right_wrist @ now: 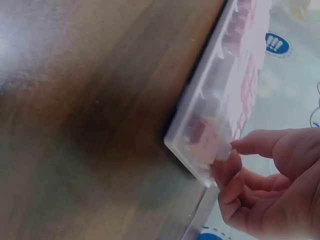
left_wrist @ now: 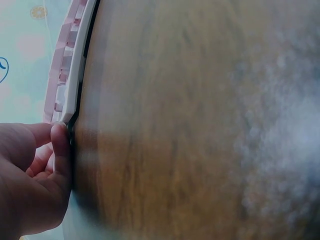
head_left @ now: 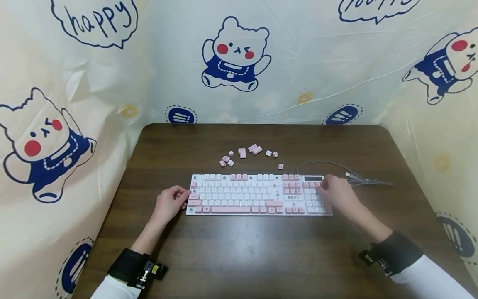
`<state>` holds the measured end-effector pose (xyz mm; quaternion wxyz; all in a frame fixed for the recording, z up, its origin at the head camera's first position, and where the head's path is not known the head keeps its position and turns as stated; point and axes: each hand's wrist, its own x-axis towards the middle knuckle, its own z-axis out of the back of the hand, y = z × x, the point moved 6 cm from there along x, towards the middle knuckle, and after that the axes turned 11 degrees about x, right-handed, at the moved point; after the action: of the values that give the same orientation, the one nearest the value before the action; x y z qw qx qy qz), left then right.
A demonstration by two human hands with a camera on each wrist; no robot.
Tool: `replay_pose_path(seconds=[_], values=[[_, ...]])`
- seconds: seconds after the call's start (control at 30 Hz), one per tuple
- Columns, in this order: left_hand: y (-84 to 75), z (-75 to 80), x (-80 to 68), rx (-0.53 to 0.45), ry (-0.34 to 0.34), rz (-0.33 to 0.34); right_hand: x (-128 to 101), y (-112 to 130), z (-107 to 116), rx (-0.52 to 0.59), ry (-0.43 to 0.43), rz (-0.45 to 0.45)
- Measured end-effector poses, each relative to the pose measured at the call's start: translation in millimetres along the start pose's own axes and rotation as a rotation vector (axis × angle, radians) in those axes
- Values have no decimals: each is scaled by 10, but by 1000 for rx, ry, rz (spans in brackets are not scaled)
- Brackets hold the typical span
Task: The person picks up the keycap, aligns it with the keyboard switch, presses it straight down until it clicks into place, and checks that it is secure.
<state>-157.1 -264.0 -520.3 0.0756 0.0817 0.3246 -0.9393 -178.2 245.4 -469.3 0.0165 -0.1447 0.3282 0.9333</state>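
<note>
Touching keyboard (head_left: 257, 195) ends: left hand (head_left: 169, 204) curling at nine o'clock, right hand (head_left: 337, 193) at three, fingers bent. Loose keycaps (head_left: 249, 154) waiting at twelve o'clock, gaps unfilled.

The person is wearing long white fabric sleeves (head_left: 429, 274) on both arms, each one ending short of the wrist. A wide black fabric wristband (head_left: 396, 248) is wrapping the right wrist, and a matching black fabric band (head_left: 127, 265) is wrapping the left. Each band is carrying a small black camera mount with a yellow marking (head_left: 152, 270) clipped at its edge. Both hands are showing bare, with no rings or gloves.
</note>
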Motion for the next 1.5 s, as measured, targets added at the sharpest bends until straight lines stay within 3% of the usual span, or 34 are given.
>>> replay_pose_path(seconds=[0.2, 0.5, 0.97, 1.23, 1.5], values=[[-6, 5, -2, -1, 0, 5, 39, -28, 39, 1, 19, -12], [-8, 1, -3, -1, 1, 0, 100, -74, 109, 86, 117, -63], [-13, 10, -10, -2, 5, -4, 51, 44, 53, 14, 57, -40], [-17, 18, -16, -1, 8, 2, 56, -28, 47, 60, 57, -79], [-18, 11, -16, -6, 19, 11, 55, 21, 36, 37, 45, -43]])
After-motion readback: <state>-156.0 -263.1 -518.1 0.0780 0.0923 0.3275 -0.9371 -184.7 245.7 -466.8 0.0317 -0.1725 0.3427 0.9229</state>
